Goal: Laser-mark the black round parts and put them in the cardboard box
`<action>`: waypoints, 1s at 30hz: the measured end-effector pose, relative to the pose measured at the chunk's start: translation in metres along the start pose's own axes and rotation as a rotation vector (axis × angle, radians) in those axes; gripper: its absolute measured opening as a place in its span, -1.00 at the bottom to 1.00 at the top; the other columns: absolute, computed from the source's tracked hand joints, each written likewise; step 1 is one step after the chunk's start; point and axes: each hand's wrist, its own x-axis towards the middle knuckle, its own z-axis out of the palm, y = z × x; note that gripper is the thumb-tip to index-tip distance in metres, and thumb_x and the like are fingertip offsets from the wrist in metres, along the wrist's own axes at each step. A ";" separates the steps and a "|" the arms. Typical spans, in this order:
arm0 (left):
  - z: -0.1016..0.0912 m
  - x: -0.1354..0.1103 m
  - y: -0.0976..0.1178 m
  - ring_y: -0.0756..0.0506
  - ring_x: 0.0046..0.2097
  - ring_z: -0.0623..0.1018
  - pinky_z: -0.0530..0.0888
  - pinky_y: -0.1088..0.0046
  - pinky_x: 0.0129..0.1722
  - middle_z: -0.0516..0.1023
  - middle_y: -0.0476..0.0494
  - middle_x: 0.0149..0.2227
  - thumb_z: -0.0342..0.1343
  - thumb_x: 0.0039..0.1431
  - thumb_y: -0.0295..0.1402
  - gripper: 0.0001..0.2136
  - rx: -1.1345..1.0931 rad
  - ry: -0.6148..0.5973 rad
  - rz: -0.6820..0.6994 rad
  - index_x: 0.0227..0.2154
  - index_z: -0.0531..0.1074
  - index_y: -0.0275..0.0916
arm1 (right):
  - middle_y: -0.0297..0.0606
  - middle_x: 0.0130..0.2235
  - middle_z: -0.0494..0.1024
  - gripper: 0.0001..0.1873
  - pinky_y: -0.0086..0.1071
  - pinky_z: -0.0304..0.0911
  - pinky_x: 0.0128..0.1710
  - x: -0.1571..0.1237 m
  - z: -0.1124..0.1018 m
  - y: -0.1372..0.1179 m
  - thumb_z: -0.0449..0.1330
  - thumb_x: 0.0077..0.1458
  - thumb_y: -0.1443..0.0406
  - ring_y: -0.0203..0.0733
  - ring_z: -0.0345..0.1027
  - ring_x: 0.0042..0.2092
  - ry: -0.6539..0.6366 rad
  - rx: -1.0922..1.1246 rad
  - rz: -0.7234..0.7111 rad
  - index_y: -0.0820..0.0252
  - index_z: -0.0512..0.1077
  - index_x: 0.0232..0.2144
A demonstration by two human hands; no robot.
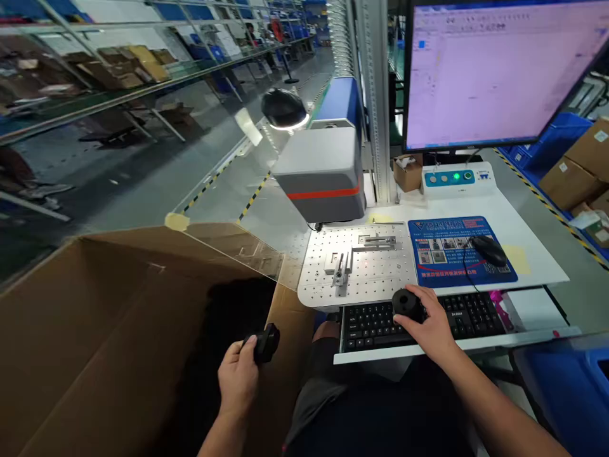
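A small black part (266, 341) is gripped in the left hand (238, 377), beside the box (118, 304) wall. A round part (406, 303), also black, is held by the right hand (428, 327) over the keyboard (476, 314).

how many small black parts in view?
2. One black part in the left hand over the cardboard box; a second part in the right hand above the keyboard. More may be hidden in the box's dark interior.

Bright, even indoor light. The perforated silver metal plate (375, 270) glares white under the machine, and the large computer monitor (499, 70) is washed out pink. The clear plastic shield (228, 184) carries reflections. The brown cardboard box (118, 317) has deep shadow inside — frame edges bend, far shelves soft.
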 end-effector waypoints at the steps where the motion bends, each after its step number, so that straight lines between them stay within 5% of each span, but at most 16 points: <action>1: 0.001 0.001 -0.006 -0.09 -0.43 0.36 0.32 0.35 -0.38 0.34 0.04 -0.55 0.21 -0.05 -0.02 -0.67 0.031 0.046 0.036 -0.53 0.35 -0.19 | -0.13 0.12 0.48 -0.42 0.05 0.23 0.25 0.017 0.007 -0.001 0.40 0.00 0.19 0.10 0.31 0.19 0.006 -0.033 -0.033 0.02 0.44 0.10; 7: -0.003 -0.001 -0.025 -0.13 -0.40 0.41 0.32 0.30 -0.31 0.42 -0.03 -0.50 0.15 -0.05 0.02 -0.66 0.166 0.180 0.198 -0.52 0.36 -0.17 | -0.10 0.13 0.49 -0.41 0.07 0.25 0.23 0.101 0.067 0.009 0.35 -0.02 0.24 0.12 0.35 0.17 -0.029 -0.151 -0.136 0.09 0.43 0.10; 12: -0.021 0.009 -0.039 -0.15 -0.40 0.43 0.32 0.31 -0.33 0.45 -0.05 -0.48 0.12 0.01 0.03 -0.66 0.217 0.254 0.242 -0.50 0.35 -0.16 | -0.11 0.19 0.46 -0.37 0.09 0.21 0.24 0.134 0.109 0.017 0.35 -0.02 0.23 0.15 0.31 0.22 -0.065 -0.211 -0.150 0.08 0.41 0.14; 24: -0.035 0.021 -0.049 -0.15 -0.41 0.47 0.37 0.34 -0.37 0.47 -0.02 -0.50 0.09 0.11 0.04 -0.65 0.138 0.061 0.195 -0.46 0.39 -0.16 | -0.07 0.20 0.46 -0.27 0.03 0.20 0.26 0.133 0.140 0.013 0.37 -0.02 0.12 0.12 0.31 0.23 0.034 -0.285 -0.143 0.13 0.35 0.20; 30: -0.039 0.022 -0.044 -0.16 -0.42 0.46 0.38 0.31 -0.38 0.47 -0.03 -0.51 0.10 0.05 0.09 -0.62 0.042 0.028 0.034 -0.46 0.38 -0.16 | -0.02 0.20 0.44 -0.22 0.06 0.18 0.25 0.109 0.138 0.015 0.32 0.02 0.04 0.18 0.27 0.24 0.204 -0.371 -0.024 0.17 0.31 0.24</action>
